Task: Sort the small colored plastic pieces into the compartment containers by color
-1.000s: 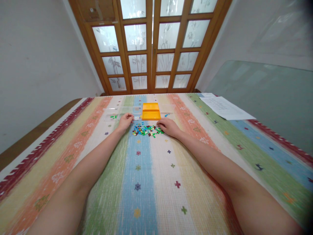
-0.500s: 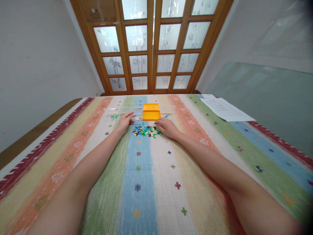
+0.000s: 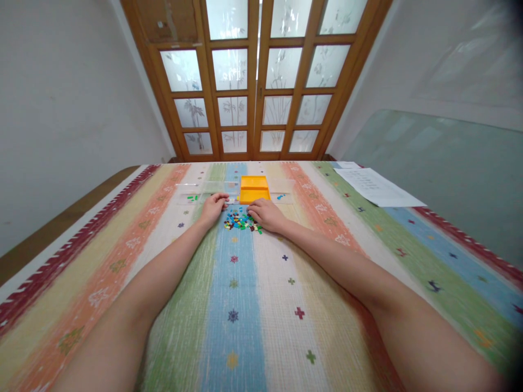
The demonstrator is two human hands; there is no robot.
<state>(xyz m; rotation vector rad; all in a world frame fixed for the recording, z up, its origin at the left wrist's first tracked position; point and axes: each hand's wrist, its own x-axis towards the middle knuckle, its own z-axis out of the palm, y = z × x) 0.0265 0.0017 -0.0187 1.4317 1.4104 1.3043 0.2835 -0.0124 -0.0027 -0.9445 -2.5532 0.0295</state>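
Note:
A loose pile of small plastic bricks in blue, green, dark brown, white and yellow lies on the cloth between my hands. My right hand covers the pile's right side, fingers bent down together among the pieces; what the fingertips hold, if anything, is too small to tell. Left of the pile, my left hand rests with fingers slightly curved and the thumb apart, and I see nothing between them. Just behind the right hand lies a yellow two-part box.
A clear tray with several green bricks lies left of the box. On the right, another clear tray holds a few blue bricks. Printed paper lies at the far right of the striped tablecloth.
My right hand has moved left, further over the pile. The fingers of my left hand have curled in a little. The whole view has shifted slightly.

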